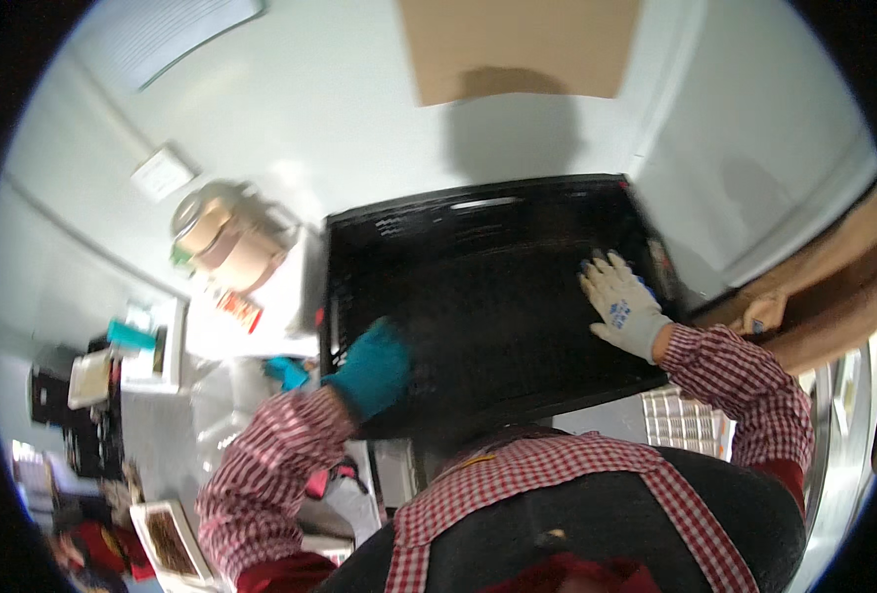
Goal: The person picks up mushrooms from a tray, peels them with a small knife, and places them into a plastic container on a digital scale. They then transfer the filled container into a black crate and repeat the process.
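A large black plastic crate [483, 296] lies before me against the wall, and nothing shows inside it besides my hands. My left hand [374, 370], in a teal glove, is over the crate's near left part; it is blurred, with its fingers curled or hidden, so its grip does not show. Inside the crate's right part is my right hand [620, 307], in a white knit glove with blue printing. Its fingers are spread and it holds nothing.
Left of the crate, a white surface [290, 326] bears a beige container [238, 256] and a red-and-white packet [240, 310]. Another person's bare hand [765, 311] and forearm are at the right, by brown cardboard. A white tray [170, 541] with brown contents stands at lower left, near another person [97, 548].
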Tool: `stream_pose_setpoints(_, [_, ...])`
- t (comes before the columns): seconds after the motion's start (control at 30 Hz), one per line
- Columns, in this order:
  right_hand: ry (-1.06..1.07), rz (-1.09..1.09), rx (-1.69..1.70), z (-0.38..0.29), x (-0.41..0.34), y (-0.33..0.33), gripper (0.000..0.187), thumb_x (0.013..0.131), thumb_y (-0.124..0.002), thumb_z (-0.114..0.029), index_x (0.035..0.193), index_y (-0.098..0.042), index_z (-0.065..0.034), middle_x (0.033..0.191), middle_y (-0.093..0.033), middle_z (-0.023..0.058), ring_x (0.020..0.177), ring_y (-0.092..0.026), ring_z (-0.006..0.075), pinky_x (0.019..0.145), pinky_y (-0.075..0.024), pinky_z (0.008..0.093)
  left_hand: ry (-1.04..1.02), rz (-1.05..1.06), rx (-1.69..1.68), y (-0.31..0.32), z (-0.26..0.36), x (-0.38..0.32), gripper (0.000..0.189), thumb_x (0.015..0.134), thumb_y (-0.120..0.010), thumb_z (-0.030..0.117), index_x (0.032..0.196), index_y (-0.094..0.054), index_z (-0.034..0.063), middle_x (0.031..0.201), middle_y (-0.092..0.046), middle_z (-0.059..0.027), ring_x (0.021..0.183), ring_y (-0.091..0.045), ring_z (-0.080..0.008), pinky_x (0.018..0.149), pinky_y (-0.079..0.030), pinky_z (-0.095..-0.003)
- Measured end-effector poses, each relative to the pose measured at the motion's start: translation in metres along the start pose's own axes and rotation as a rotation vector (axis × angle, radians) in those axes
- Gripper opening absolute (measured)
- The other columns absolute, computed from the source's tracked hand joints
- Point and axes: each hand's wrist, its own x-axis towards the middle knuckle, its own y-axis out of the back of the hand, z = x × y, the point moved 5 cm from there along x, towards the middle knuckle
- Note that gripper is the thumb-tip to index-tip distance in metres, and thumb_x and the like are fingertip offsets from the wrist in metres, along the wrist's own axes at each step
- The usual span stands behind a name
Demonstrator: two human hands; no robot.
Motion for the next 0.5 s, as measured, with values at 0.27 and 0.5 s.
stream_pose_setpoints(0.27, [-0.107,0.241,0.326,0.027,0.004,0.085,0.071,0.096,-0.041,-0.052,0.147,-0.035,-0.003,0.156,-0.027,0.0142,0.146,-0.019,0.0289,0.12,-0.0073,0.0468,0.084,0.52,0.301,0.067,0.006,0.036,0.057,0.084,-0.05,0.019,0.136,-0.047,-0.0047,0.142,-0.045,-0.0239,0.134,-0.042,-0.0353,0.117,-0.027,-0.0469])
stream_pose_setpoints(0.5, [-0.167,-0.353,-0.199,0.072,0.009,-0.069,0.075,0.098,-0.031,-0.055,0.15,-0.026,-0.0009,0.16,-0.019,0.0129,0.148,-0.011,0.0279,0.12,-0.0014,0.0487,0.495,-0.297,0.511,-0.142,-0.123,0.0,0.049,0.095,-0.038,0.02,0.137,-0.048,-0.0033,0.141,-0.046,-0.0264,0.135,-0.04,-0.0397,0.118,-0.019,-0.0488])
